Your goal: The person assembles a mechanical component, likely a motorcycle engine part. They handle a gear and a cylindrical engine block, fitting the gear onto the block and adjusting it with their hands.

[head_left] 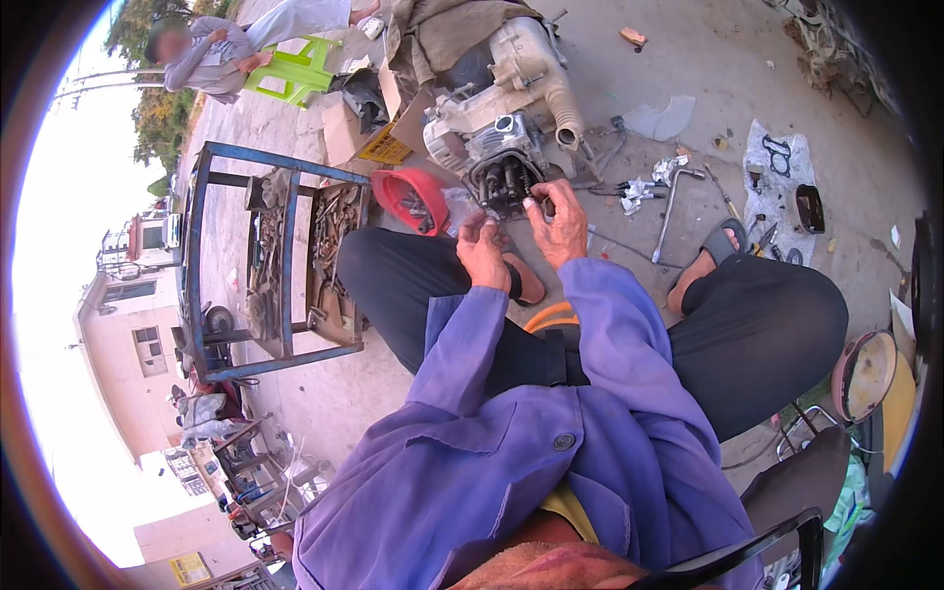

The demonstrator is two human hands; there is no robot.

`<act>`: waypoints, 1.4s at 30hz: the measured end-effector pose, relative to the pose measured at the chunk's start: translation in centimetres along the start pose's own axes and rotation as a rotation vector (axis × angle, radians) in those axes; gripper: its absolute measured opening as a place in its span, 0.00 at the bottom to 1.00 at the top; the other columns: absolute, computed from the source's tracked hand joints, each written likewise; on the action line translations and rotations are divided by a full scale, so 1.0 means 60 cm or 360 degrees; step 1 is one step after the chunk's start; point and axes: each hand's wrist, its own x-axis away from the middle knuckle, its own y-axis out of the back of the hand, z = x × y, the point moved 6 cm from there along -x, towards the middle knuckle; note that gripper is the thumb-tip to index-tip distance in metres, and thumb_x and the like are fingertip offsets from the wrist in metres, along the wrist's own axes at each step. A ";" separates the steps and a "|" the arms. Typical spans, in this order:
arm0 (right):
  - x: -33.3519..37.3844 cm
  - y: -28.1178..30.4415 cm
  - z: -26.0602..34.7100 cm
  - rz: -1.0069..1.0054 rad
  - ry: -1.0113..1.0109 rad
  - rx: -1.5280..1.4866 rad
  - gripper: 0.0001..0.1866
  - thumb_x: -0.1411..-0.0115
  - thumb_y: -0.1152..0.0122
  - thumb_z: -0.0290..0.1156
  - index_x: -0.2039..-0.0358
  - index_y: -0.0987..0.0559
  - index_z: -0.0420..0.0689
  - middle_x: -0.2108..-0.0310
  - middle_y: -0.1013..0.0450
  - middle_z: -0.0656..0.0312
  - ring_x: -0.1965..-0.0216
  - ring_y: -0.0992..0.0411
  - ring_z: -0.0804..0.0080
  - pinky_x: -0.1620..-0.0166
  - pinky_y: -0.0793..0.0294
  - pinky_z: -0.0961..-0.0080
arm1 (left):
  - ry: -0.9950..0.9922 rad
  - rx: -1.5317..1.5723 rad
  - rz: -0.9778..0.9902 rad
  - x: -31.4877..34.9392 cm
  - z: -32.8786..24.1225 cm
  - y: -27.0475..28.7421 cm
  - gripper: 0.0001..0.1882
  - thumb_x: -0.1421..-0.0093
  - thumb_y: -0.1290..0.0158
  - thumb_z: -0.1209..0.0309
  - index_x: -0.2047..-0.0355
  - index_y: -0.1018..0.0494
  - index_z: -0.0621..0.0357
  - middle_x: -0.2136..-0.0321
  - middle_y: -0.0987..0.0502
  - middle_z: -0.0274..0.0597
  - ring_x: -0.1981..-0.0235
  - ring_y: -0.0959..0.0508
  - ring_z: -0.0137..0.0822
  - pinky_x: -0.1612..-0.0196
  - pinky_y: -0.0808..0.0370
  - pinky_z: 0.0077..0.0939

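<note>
- Purple sleeves (551, 393) fill the near view, and both forearms reach out over the crossed legs to a small engine (497, 138) lying on the concrete ground just ahead.
- Left hand (483, 251) has its grip narrow, fingers pinched together on something too small to tell; it could slip out and be lost among the litter on the ground.
- Right hand (560, 228) has thumb and forefinger closed at the rim of the dark open cylinder head (504, 180); whether they hold a part I cannot tell. Anything dropped here could fall inside the opening.
- Both hands work at arm's length from a low seat, so a slip against the metal edges could nick a finger.
- Loose tools (678, 202) lie beside the sandalled foot (710, 258) and could be kicked away.
- Red tub (411, 197) sits just left of the engine, near enough to be knocked by the left elbow.
- Blue rack of tools (285, 261) stands well apart on the left.
</note>
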 end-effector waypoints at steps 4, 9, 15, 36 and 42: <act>-0.012 0.011 -0.005 -0.0092 0.0027 0.0041 0.09 0.45 0.33 0.26 0.63 0.21 0.41 0.66 0.27 0.56 0.66 0.27 0.59 0.62 0.27 0.66 | -0.0031 0.0048 0.0021 0.007 -0.019 -0.028 0.15 0.38 0.45 0.78 0.50 0.27 0.61 0.64 0.23 0.38 0.71 0.22 0.29 0.72 0.24 0.25; 0.009 -0.008 -0.023 -0.0130 -0.0001 -0.0023 0.10 0.48 0.33 0.27 0.65 0.23 0.42 0.66 0.28 0.53 0.63 0.26 0.52 0.58 0.26 0.63 | 0.0021 0.0067 0.0055 0.003 -0.005 0.007 0.17 0.37 0.49 0.80 0.47 0.31 0.63 0.63 0.23 0.42 0.68 0.23 0.32 0.67 0.24 0.25; 0.006 0.023 -0.021 -0.0085 0.0013 -0.0001 0.10 0.43 0.35 0.29 0.62 0.25 0.42 0.65 0.28 0.54 0.62 0.25 0.53 0.59 0.26 0.61 | 0.0031 0.0034 0.0168 0.002 0.007 -0.015 0.16 0.35 0.49 0.76 0.47 0.31 0.58 0.63 0.25 0.36 0.66 0.26 0.28 0.65 0.27 0.24; 0.044 0.003 -0.097 -0.0245 -0.0216 0.0062 0.13 0.41 0.35 0.34 0.61 0.28 0.45 0.62 0.29 0.54 0.61 0.26 0.47 0.60 0.27 0.57 | 0.0020 -0.0015 0.0114 0.000 -0.002 -0.009 0.13 0.34 0.49 0.76 0.49 0.30 0.56 0.63 0.25 0.35 0.66 0.26 0.29 0.65 0.28 0.26; 0.040 -0.026 -0.137 -0.0282 -0.0352 -0.0026 0.13 0.43 0.33 0.33 0.62 0.25 0.42 0.64 0.28 0.52 0.60 0.26 0.47 0.56 0.26 0.59 | 0.0096 -0.0116 -0.0001 0.015 -0.022 -0.023 0.17 0.35 0.49 0.77 0.46 0.30 0.60 0.62 0.24 0.40 0.64 0.23 0.32 0.65 0.23 0.31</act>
